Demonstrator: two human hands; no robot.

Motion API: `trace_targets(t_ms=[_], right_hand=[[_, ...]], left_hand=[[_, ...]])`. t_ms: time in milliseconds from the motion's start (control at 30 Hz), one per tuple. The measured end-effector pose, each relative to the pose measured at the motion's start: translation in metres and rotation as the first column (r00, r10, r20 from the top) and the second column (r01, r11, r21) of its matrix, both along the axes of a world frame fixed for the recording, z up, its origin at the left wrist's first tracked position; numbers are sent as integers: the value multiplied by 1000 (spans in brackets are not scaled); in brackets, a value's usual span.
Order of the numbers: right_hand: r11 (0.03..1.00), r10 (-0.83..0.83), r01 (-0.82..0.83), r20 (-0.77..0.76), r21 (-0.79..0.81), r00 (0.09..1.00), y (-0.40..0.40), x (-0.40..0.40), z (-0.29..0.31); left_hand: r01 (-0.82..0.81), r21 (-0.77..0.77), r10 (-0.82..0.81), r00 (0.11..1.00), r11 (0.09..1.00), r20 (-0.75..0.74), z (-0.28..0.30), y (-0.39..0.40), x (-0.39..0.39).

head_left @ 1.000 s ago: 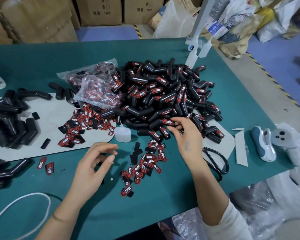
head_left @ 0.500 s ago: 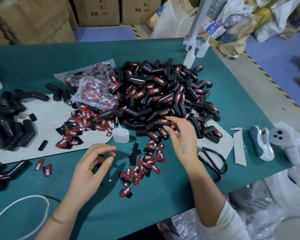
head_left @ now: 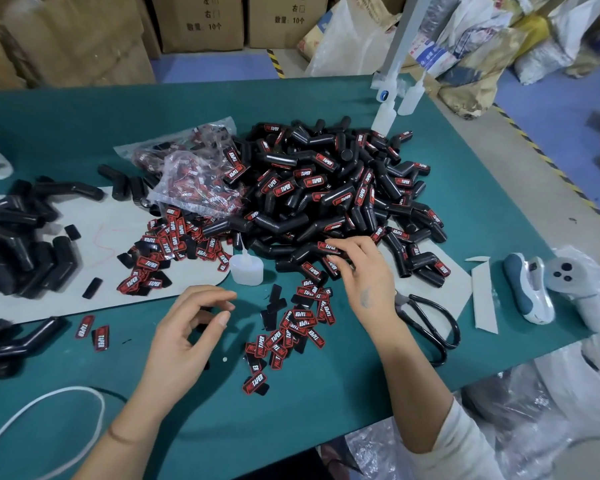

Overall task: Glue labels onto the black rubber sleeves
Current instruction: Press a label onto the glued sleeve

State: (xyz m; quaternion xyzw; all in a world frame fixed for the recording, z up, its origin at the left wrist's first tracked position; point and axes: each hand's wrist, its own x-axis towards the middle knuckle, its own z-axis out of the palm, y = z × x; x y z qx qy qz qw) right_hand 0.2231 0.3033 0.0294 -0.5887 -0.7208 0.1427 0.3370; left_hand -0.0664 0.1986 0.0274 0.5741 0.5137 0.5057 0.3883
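A big heap of black rubber sleeves, many with red "PROTAPER" labels, fills the middle of the green table. My right hand reaches to the heap's front edge, its fingertips and thumb pinching the end of a labelled sleeve lying there. My left hand hovers above the table with loosely curled fingers and holds nothing. Loose labels lie scattered between my hands, and more labels lie on the grey board. A small glue bottle stands beside them. Unlabelled sleeves are piled at the left.
A clear bag of labels leans on the heap. Black scissors lie to the right of my right hand. Two controllers sit near the right edge. Two squeeze bottles stand at the back. A white cord loops at the front left.
My right hand has stayed at the heap's front edge on the labelled sleeve, shifting only slightly. My left hand has barely moved.
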Motion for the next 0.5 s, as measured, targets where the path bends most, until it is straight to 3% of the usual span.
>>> trace_targets(t_ms=[167, 333, 500], right_hand=[[999, 20, -22, 61, 32, 998, 1, -6, -1], [963, -109, 76, 117, 257, 987, -3, -5, -2], [985, -60, 28, 183, 172, 981, 3, -13, -2]], left_hand=[[-178, 73, 181, 983, 981, -26, 7, 3, -11], [-506, 85, 512, 853, 859, -97, 11, 14, -41], [-529, 36, 530, 848, 848, -25, 7, 19, -44]])
